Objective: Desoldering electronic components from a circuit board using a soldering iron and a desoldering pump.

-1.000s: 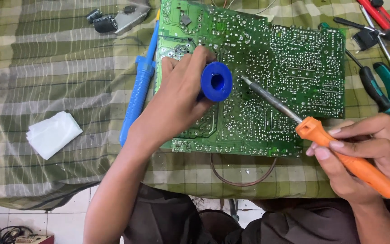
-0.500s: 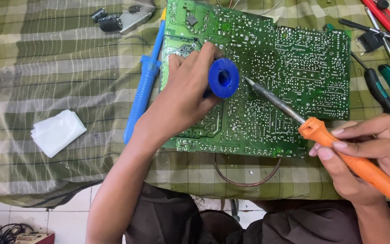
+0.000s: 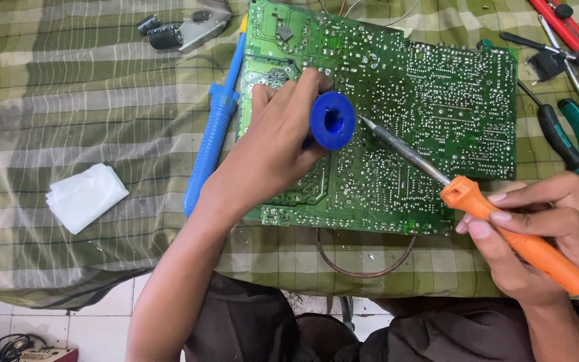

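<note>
A large green circuit board [image 3: 437,100] lies solder side up on a green checked cloth [image 3: 68,100]. My left hand [image 3: 269,147] rests on the board's left part and grips a blue spool [image 3: 332,121], its round end facing up. My right hand [image 3: 537,234] holds a soldering iron with an orange handle [image 3: 517,241]. Its metal shaft [image 3: 403,151] slants up and left, and the tip sits on the board just right of the spool.
A blue desoldering pump [image 3: 212,134] lies along the board's left edge. A folded white tissue [image 3: 85,196] sits at the left. Pliers and screwdrivers [image 3: 571,127] lie at the right, small dark parts [image 3: 169,33] at the top left, a wire loop [image 3: 363,268] below the board.
The view has shifted slightly. My left hand with the spool and the iron's tip keep the same spot on the board; no clear movement of the hands.
</note>
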